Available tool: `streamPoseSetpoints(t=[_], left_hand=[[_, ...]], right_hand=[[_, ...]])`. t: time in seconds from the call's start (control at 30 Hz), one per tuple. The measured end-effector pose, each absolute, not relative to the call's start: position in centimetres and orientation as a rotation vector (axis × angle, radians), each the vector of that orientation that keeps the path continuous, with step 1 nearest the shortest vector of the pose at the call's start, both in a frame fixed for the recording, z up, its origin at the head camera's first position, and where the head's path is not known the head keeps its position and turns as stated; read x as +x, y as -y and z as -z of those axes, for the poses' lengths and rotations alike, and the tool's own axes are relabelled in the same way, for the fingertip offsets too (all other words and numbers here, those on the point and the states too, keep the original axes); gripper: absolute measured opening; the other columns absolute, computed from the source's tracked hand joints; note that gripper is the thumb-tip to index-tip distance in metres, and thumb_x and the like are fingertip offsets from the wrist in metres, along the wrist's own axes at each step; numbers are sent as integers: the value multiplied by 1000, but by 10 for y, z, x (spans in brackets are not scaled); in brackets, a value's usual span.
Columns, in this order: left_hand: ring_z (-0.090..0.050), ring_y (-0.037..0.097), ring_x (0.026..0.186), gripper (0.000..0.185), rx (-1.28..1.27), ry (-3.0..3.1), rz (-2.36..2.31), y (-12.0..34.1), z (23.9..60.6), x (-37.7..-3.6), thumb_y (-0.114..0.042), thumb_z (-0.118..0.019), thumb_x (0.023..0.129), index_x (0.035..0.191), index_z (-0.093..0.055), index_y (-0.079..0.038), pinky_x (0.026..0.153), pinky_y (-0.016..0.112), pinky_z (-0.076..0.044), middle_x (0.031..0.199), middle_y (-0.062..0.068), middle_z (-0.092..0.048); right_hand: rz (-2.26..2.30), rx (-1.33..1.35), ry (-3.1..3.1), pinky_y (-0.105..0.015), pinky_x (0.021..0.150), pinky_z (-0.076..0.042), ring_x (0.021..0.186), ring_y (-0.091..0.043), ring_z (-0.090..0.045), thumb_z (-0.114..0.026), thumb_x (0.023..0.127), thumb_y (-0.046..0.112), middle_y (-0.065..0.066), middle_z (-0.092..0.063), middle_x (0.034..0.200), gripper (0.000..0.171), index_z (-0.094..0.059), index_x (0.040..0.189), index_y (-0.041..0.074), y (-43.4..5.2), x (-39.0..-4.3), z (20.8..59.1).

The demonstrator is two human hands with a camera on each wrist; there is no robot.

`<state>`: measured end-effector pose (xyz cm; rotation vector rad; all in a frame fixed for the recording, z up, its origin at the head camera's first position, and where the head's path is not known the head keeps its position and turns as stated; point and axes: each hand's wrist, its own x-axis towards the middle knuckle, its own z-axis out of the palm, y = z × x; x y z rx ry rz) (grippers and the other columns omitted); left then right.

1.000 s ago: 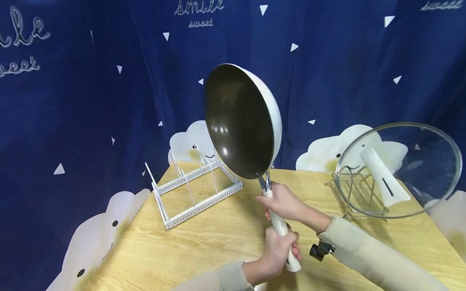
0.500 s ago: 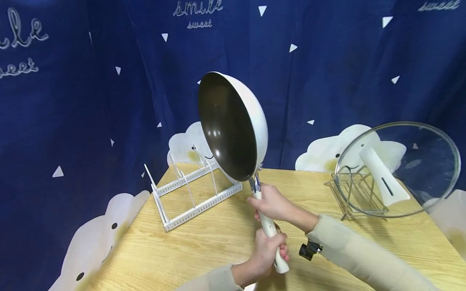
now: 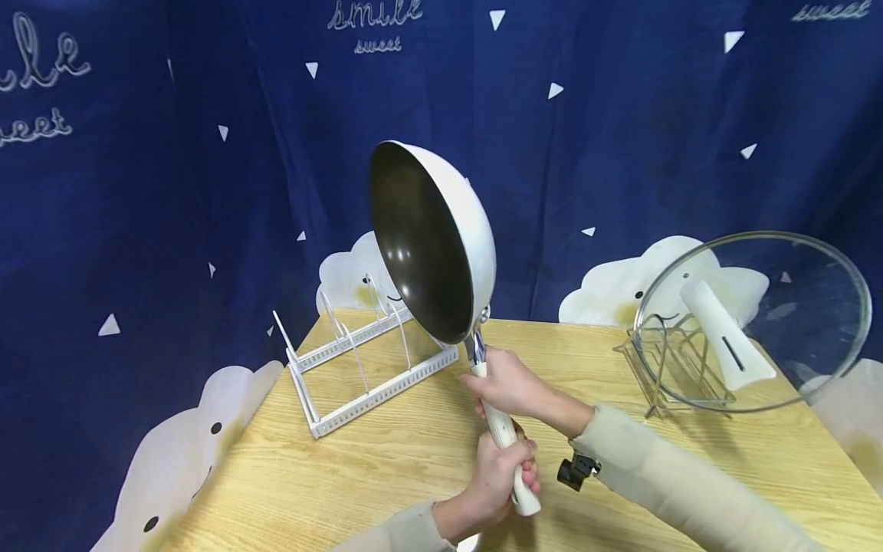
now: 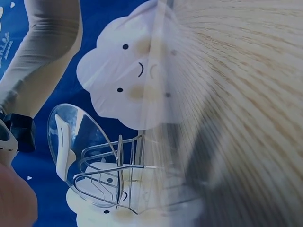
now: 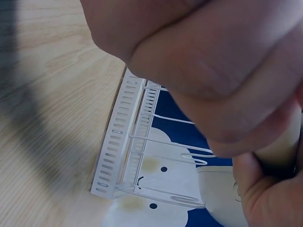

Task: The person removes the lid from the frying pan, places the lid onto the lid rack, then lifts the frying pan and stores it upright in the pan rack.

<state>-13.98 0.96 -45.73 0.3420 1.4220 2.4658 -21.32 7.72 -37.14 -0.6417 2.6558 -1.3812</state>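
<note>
A wok, white outside and dark inside, stands raised over the table with its opening turned to the left. Both hands grip its long white handle. My right hand wraps the upper part, just below the metal neck. Lower down, near the handle's end, my left hand curls round it. In the right wrist view, curled fingers fill the top, and part of the wok's white outside shows below them. Behind and left of the hands sits a white adjustable rack with upright wire dividers.
A glass lid with a white handle leans upright in a small wire rack at the right. Both racks rest on the wooden table. A blue curtain with clouds hangs behind.
Both hands have carried the wok to the left and slightly down, mostly in the first half second. It has turned so that more of its white outside shows. Rack and lid have stayed put.
</note>
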Motion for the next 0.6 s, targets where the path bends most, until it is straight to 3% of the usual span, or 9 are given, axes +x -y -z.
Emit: streamPoseSetpoints(t=[0.6], left_hand=[[-46, 5, 42, 18, 319, -1386, -2467, 2, 455, -136, 0, -51, 78, 74, -39, -12, 42, 21, -45, 52, -5, -43]], right_hand=[[1288, -653, -2693, -31, 42, -48, 39, -14, -58, -61, 87, 14, 1, -56, 45, 15, -51, 80, 6, -63, -214, 372]])
